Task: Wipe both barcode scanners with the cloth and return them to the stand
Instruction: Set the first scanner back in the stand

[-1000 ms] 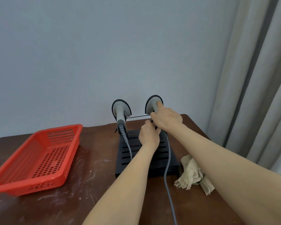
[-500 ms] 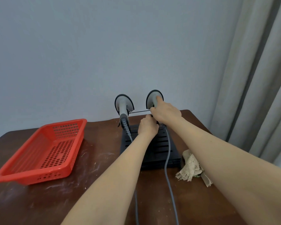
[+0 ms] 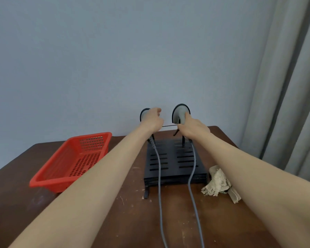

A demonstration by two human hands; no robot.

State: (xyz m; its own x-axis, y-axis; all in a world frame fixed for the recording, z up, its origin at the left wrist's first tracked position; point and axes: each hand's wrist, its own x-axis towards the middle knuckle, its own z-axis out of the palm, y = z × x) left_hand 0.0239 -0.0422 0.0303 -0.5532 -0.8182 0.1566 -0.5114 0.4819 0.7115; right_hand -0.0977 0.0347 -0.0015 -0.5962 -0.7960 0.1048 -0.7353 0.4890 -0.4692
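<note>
Gripping L scanner (image 3: 144,114) w/ left hand (image 3: 151,121), R scanner (image 3: 180,111) w/ right hand (image 3: 193,128), both on stand (image 3: 172,165) at table (image 3: 129,221) back edge, w/ cloth (image 3: 217,185) idle near right edge. Could snag cables (image 3: 159,185) or drag stand if yanked together.

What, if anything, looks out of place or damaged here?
Nothing is spilled or toppled. The beige cloth is frayed, crumpled right of the black stand; pale scuffs mark the wooden table. The left hand grips the left barcode scanner, the right hand the right barcode scanner.

A scuffed brown table (image 3: 132,226) bears a red basket (image 3: 73,158), black stand (image 3: 174,163) and cloth (image 3: 217,183).
</note>
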